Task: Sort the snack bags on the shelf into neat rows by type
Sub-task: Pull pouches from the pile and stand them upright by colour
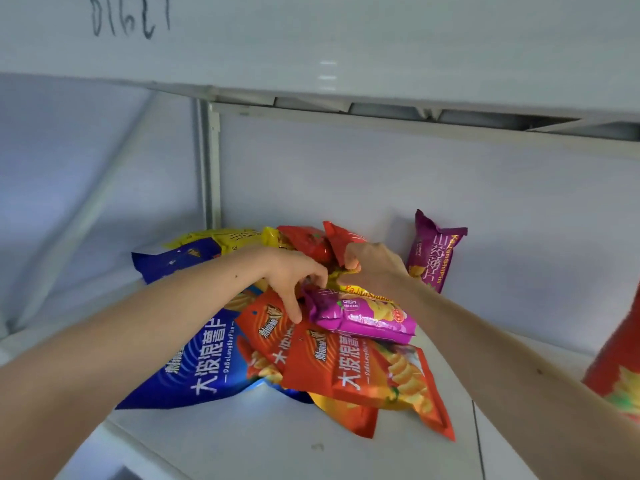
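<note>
A heap of snack bags lies on the white shelf (pixel 263 441). On top rests a purple bag (pixel 363 318), over large orange bags (pixel 360 372) and a large blue bag (pixel 194 355). Red bags (pixel 311 242) and yellow bags (pixel 221 237) sit at the back of the heap. A second purple bag (pixel 434 252) stands upright against the back wall. My left hand (pixel 294 275) reaches into the heap with fingers spread, touching the purple bag's left end. My right hand (pixel 374 263) pinches a yellow bag (pixel 341 277) just behind the purple one.
The shelf above (pixel 311 43) hangs low over the heap. A metal upright (pixel 209 168) stands at the back left. A red bag (pixel 620 368) shows at the right edge. Bare shelf lies in front and to the right of the heap.
</note>
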